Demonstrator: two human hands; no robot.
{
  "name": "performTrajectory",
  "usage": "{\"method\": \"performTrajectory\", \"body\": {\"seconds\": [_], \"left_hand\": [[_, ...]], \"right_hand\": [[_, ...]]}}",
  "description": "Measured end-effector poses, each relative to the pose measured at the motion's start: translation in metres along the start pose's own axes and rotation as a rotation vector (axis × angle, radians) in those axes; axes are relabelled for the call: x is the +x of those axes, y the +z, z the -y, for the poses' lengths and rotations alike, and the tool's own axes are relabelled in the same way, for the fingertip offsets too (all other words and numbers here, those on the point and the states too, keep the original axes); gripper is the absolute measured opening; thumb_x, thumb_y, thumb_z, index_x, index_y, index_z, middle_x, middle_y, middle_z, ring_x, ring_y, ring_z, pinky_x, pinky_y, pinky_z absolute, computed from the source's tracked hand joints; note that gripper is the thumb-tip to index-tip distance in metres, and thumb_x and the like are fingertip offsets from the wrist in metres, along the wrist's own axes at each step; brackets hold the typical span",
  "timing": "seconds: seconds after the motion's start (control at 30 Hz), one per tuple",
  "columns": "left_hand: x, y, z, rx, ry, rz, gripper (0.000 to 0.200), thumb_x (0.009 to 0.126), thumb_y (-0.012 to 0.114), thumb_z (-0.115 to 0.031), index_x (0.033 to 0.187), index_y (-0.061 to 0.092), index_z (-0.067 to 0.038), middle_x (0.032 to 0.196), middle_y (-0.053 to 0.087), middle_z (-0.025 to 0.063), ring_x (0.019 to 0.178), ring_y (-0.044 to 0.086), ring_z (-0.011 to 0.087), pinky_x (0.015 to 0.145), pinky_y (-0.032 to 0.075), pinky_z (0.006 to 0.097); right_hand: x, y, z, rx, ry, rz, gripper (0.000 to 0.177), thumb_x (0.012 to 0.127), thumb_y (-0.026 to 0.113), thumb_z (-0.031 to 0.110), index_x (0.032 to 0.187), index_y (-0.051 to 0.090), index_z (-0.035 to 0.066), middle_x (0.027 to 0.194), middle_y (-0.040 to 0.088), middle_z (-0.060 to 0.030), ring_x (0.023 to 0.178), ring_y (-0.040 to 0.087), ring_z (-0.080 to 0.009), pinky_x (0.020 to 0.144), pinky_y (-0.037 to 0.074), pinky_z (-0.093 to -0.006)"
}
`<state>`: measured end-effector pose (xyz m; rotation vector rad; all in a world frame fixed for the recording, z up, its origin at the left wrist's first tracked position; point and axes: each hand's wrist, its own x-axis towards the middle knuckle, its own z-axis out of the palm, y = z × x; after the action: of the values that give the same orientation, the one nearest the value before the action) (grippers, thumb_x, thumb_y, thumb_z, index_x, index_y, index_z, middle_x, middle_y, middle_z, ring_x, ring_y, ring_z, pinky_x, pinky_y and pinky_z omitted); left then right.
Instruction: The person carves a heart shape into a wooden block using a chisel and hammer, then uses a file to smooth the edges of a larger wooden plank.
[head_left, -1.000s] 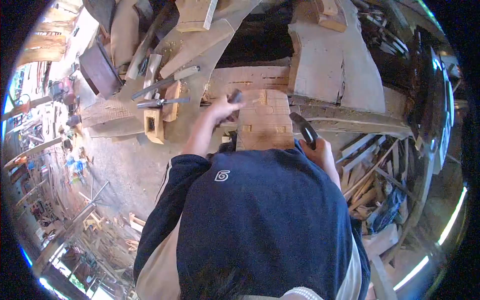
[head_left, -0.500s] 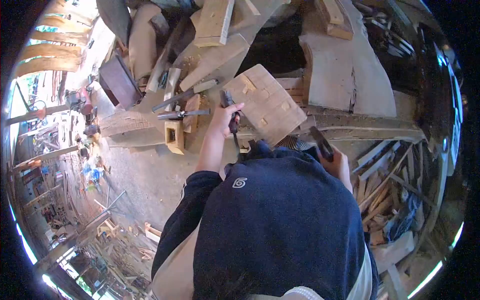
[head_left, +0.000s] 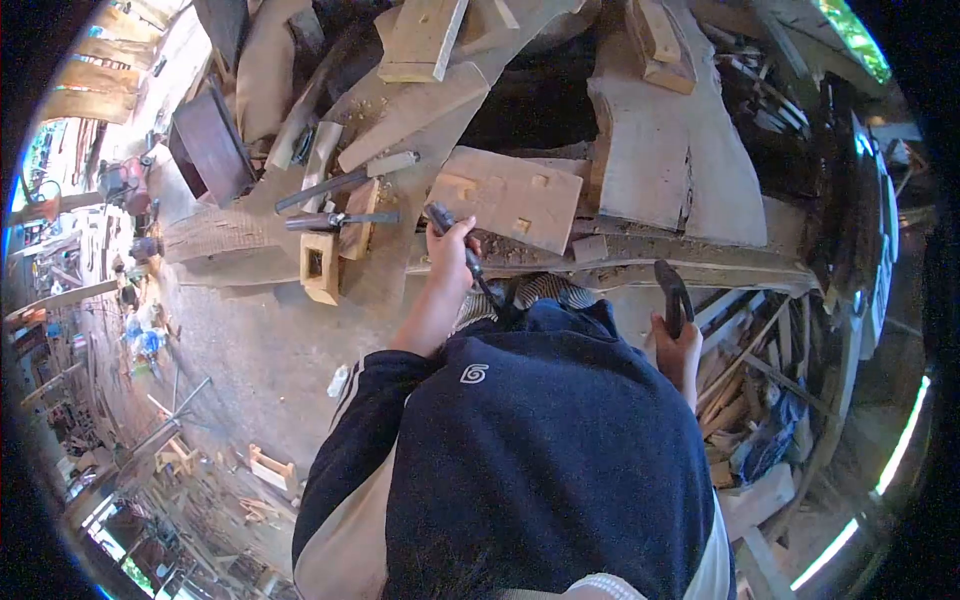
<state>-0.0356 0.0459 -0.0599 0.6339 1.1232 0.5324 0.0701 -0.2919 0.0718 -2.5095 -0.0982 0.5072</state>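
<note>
My left hand (head_left: 452, 245) is wrapped around the dark handle of a chisel (head_left: 441, 216), whose narrow shaft points down toward my lap. Just beyond it a pale wooden board (head_left: 550, 212) with several square mortises rests across the timber bench. No contact between the chisel and the board is plain to see. On the other side, my right hand (head_left: 679, 345) is closed on a dark, oblong tool (head_left: 674, 290) held upright in front of the bench edge; its exact kind I cannot make out.
Two more chisels, one long (head_left: 345, 183) and one short (head_left: 345, 219), lie left of the board. Near them stands a small mortised block (head_left: 319, 268). A thick slab (head_left: 660, 170) sits at the right, with offcuts (head_left: 750, 360) below. A dark wooden box (head_left: 210, 145) is farther left.
The board has turned and come to lie flatter on the bench. My right hand has lowered slightly, its tool now more upright. My left hand still grips the chisel, and the view has shifted.
</note>
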Motion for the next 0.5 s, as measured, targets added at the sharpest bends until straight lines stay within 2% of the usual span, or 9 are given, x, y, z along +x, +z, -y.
{"method": "performTrajectory", "body": {"seconds": [0.07, 0.17, 0.3, 0.37, 0.4, 0.47, 0.5], "left_hand": [[0.004, -0.009, 0.007, -0.051, -0.046, -0.001, 0.041, 0.076, 0.074, -0.004, 0.102, 0.043, -0.011, 0.079, 0.056, 0.0059, 0.044, 0.052, 0.0174, 0.037, 0.042, 0.0306], [0.009, -0.018, 0.014, -0.062, -0.141, -0.008, 0.042, 0.076, 0.075, -0.005, 0.104, 0.045, -0.014, 0.081, 0.056, 0.0043, 0.051, 0.053, 0.0163, 0.042, 0.044, 0.0301], [-0.023, 0.000, -0.006, -0.110, -0.082, -0.023, 0.041, 0.076, 0.074, -0.003, 0.104, 0.045, -0.013, 0.080, 0.057, 0.0038, 0.050, 0.053, 0.0151, 0.043, 0.044, 0.0290], [-0.036, 0.005, -0.009, -0.057, 0.146, 0.115, 0.039, 0.077, 0.073, -0.001, 0.103, 0.045, -0.010, 0.079, 0.057, 0.0036, 0.051, 0.053, 0.0135, 0.045, 0.044, 0.0280], [-0.047, 0.011, -0.015, -0.059, 0.145, 0.117, 0.039, 0.077, 0.073, -0.001, 0.103, 0.045, -0.010, 0.079, 0.057, 0.0036, 0.051, 0.053, 0.0135, 0.045, 0.044, 0.0280], [-0.069, 0.024, -0.026, 0.133, 0.376, 0.151, 0.039, 0.079, 0.072, 0.000, 0.106, 0.045, -0.007, 0.078, 0.058, 0.0032, 0.052, 0.053, 0.0123, 0.046, 0.044, 0.0276], [-0.072, 0.022, -0.025, 0.245, 0.449, 0.145, 0.030, 0.080, 0.072, -0.002, 0.099, 0.049, -0.006, 0.078, 0.060, 0.0054, 0.055, 0.057, 0.0129, 0.049, 0.046, 0.0272]], "right_hand": [[0.002, 0.000, -0.004, -0.119, 0.020, 0.024, 0.033, 0.086, 0.068, 0.029, 0.083, 0.061, -0.004, 0.060, 0.056, -0.0127, 0.054, 0.047, -0.0189, 0.054, 0.042, -0.0366], [0.000, -0.001, 0.009, -0.091, -0.003, 0.053, 0.030, 0.086, 0.068, 0.028, 0.091, 0.063, -0.001, 0.064, 0.059, -0.0135, 0.057, 0.050, -0.0190, 0.057, 0.044, -0.0367], [-0.001, -0.002, 0.012, -0.092, -0.062, 0.073, 0.029, 0.085, 0.069, 0.027, 0.098, 0.065, 0.002, 0.069, 0.062, -0.0148, 0.061, 0.055, -0.0193, 0.062, 0.047, -0.0352], [0.003, -0.001, 0.006, -0.133, -0.101, 0.067, 0.028, 0.083, 0.069, 0.025, 0.100, 0.064, 0.003, 0.073, 0.064, -0.0173, 0.064, 0.062, -0.0245, 0.065, 0.049, -0.0349], [0.003, -0.001, 0.007, -0.135, -0.100, 0.064, 0.028, 0.083, 0.069, 0.025, 0.100, 0.064, 0.003, 0.073, 0.064, -0.0173, 0.064, 0.062, -0.0245, 0.065, 0.049, -0.0349], [0.003, -0.002, 0.011, -0.039, -0.173, 0.042, 0.029, 0.084, 0.070, 0.027, 0.090, 0.061, 0.000, 0.060, 0.050, -0.0073, 0.059, 0.042, -0.0139, 0.055, 0.040, -0.0333], [0.002, -0.002, 0.010, -0.042, -0.170, 0.038, 0.029, 0.084, 0.070, 0.027, 0.090, 0.061, 0.000, 0.060, 0.050, -0.0073, 0.059, 0.042, -0.0139, 0.055, 0.040, -0.0333]]}}
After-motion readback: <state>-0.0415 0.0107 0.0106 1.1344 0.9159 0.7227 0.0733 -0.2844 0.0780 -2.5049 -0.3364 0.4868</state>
